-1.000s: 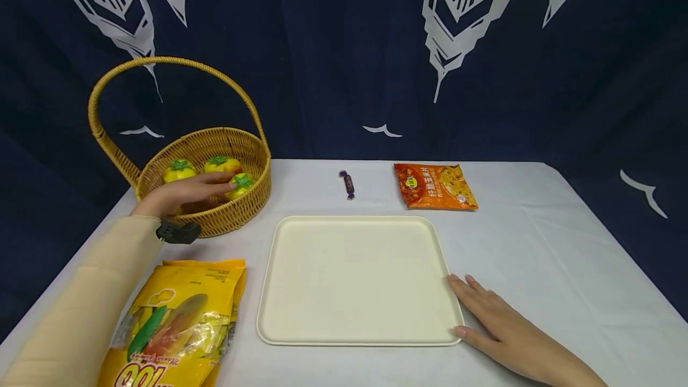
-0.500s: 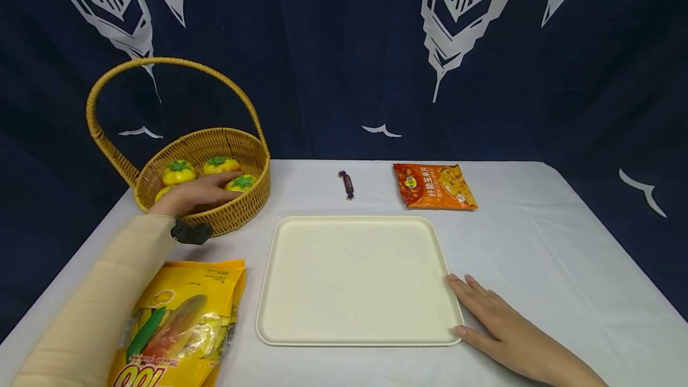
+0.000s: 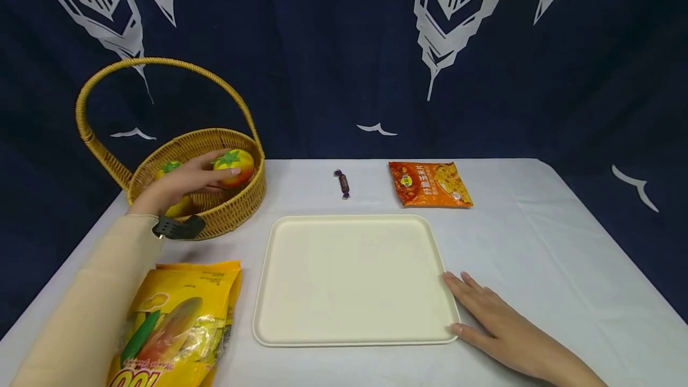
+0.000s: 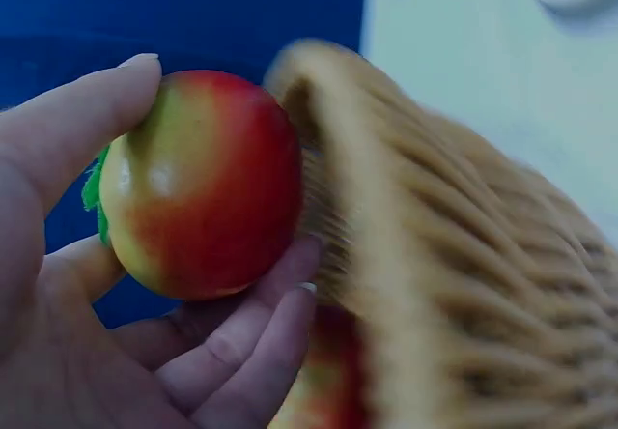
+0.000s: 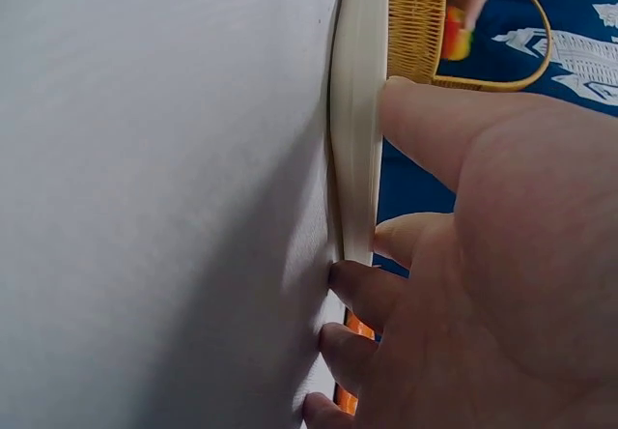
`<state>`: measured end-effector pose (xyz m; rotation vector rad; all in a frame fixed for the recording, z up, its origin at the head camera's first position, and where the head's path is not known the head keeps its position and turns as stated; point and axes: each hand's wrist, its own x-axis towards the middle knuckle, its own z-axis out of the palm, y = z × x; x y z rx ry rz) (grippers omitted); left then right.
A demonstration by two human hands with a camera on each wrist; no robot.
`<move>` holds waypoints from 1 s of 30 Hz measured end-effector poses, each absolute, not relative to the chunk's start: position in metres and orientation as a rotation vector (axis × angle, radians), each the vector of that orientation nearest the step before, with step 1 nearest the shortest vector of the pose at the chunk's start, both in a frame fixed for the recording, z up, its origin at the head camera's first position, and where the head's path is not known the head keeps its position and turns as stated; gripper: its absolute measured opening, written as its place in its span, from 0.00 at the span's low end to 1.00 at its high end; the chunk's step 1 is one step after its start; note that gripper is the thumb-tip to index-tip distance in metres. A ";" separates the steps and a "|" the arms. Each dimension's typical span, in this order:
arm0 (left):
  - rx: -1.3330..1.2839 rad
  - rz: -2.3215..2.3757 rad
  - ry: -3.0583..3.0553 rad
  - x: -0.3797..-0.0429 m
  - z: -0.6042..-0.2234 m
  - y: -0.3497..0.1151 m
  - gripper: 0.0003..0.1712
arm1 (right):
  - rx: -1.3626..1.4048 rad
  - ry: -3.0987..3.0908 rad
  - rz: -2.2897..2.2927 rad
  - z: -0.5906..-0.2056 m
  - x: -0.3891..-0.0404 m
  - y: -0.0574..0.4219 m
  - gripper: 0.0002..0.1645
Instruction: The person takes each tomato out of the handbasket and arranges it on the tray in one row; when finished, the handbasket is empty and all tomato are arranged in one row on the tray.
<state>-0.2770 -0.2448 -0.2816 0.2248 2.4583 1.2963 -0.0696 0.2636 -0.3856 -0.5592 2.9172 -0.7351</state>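
In the head view my left hand (image 3: 183,183) grips a yellow-red persimmon (image 3: 236,167) with a green leafy top, over the wicker basket (image 3: 244,203) at the left. The left wrist view shows the persimmon (image 4: 208,192) between thumb and fingers, beside the blurred basket wall (image 4: 483,245). Part of another red-yellow fruit (image 4: 328,376) shows below the fingers. Other persimmons (image 3: 169,167) in the basket are partly hidden by the hand. My right hand (image 3: 502,330) lies with extended fingers touching the right edge of the cream tray (image 3: 352,282).
A yellow mango gummy bag (image 3: 177,321) lies at the front left, partly behind the left sleeve (image 3: 88,303). Behind the tray are a small dark wrapped candy (image 3: 342,184) and an orange snack packet (image 3: 430,184). The basket's tall handle (image 3: 161,61) arches above it.
My left hand has closed round the right-hand persimmon and raised it from its place among the others in the basket. The right hand stays at the tray's edge.
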 end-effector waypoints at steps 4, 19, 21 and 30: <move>0.323 1.376 2.478 -0.268 -0.259 -0.234 0.45 | -0.569 2.905 -0.750 -0.384 -0.071 0.262 0.43; 0.884 1.223 2.412 -0.265 -0.269 -0.083 0.42 | -0.563 2.903 -0.770 -0.385 -0.068 0.266 0.43; 0.898 1.219 2.376 -0.267 -0.279 -0.065 0.42 | -0.521 2.875 -0.773 -0.385 -0.069 0.266 0.44; 1.027 1.088 2.208 -0.265 -0.323 0.005 0.40 | -0.384 2.739 -0.767 -0.381 -0.070 0.263 0.48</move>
